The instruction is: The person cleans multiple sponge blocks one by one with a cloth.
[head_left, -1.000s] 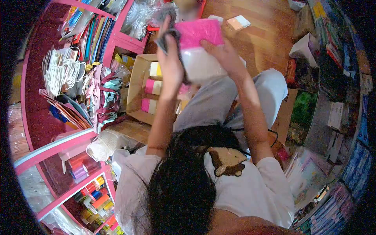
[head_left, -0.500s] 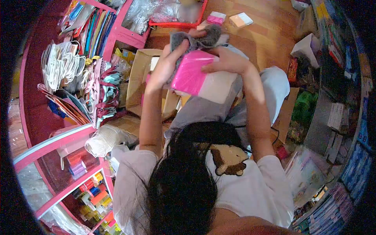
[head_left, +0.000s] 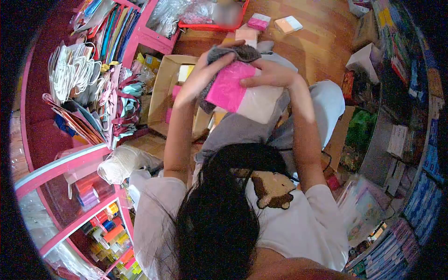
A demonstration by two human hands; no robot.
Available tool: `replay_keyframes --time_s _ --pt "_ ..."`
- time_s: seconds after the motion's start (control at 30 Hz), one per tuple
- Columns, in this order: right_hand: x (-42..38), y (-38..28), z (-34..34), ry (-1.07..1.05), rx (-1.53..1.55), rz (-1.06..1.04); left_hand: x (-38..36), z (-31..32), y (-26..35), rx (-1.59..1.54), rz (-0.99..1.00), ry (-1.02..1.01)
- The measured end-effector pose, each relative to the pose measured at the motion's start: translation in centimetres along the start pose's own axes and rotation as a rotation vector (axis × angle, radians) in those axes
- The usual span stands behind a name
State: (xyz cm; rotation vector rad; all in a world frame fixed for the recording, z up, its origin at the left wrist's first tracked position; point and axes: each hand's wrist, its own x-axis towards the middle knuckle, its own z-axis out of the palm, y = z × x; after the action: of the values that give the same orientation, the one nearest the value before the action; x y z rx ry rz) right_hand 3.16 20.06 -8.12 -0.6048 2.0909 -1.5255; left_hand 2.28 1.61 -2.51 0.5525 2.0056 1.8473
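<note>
Head view: packet [head_left: 242, 93] above open box [head_left: 175, 95].

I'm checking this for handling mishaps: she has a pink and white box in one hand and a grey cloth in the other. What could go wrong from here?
The pink and white box is held in the air by the right hand along one edge only; while the left hand presses the grey cloth on it, it might slip. If it fell, it could land in the open carton of similar boxes or on the wooden floor.
</note>
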Motion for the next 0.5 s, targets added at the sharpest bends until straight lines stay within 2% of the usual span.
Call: replay_keyframes --time_s 0.1,0.2,0.3,0.4,0.5 --pt "0.3 -0.1 -0.8 0.006 -0.032 0.112 0.0 -0.1 -0.6 0.087 0.076 0.111" --pt "0.0 -1.9 -0.4 0.046 -0.055 0.086 0.1 -1.0 -0.6 0.12 0.05 0.209" --pt "0.1 -2.4 0.2 0.51 -0.346 0.105 0.6 -2.1 -0.9 0.217 0.086 0.381" --pt "0.3 -2.8 1.1 0.497 -0.512 -0.347 1.5 -2.7 -1.3 0.163 0.15 0.444" --pt "0.7 -2.8 1.9 0.496 -0.626 -0.192 2.3 -2.6 -1.8 0.163 0.173 0.495"
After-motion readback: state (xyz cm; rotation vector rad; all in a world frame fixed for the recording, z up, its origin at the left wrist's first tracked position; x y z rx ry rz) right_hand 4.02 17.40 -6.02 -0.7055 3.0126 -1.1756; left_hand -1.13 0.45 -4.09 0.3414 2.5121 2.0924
